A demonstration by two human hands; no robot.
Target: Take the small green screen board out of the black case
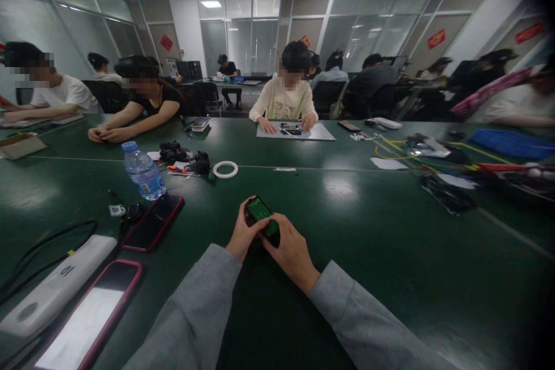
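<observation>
Both hands hold a smartphone (259, 208) just above the green table, its dark-edged face showing a green screen with small pale marks. My left hand (243, 233) wraps the phone's left side, thumb lying across the screen. From the right, my right hand (292, 248) grips the lower end, and its fingers hide part of that end. To the left lie a dark phone in a red case (154, 223) and a larger phone in a pink case (89, 318). Beside them is a white elongated device (58, 286) with a black cable.
A water bottle (144, 172) stands left on the table (368, 243). Beyond it are black cable bundles (184, 157) and a white ring (225, 170). Tangled wires and a blue tray (514, 143) occupy the far right. Opposite sits a person (286, 95) working over a grey mat (321, 132).
</observation>
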